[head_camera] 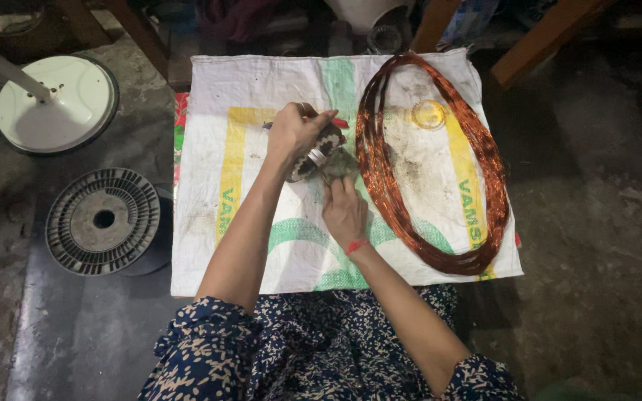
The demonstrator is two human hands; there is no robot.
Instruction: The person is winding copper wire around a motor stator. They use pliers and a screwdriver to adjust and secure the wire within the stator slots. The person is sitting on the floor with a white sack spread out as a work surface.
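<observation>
On the woven sack (261,82), just left of the copper wire coil (432,163), the left hand (295,132) closes its fingers around a round, ribbed metal motor core (319,154). The right hand (343,212) pinches at the core's lower edge; what it holds cannot be told.

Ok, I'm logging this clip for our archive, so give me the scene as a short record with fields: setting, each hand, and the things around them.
setting: floor, white woven sack spread as a work mat
left hand: grips a round metal motor core from above, with a red-handled tool against it
right hand: fingers at the lower edge of the motor core
on the mat: large loop of copper wire; small clear ring inside the loop
left of the mat: empty grey spool; white round fan base
</observation>
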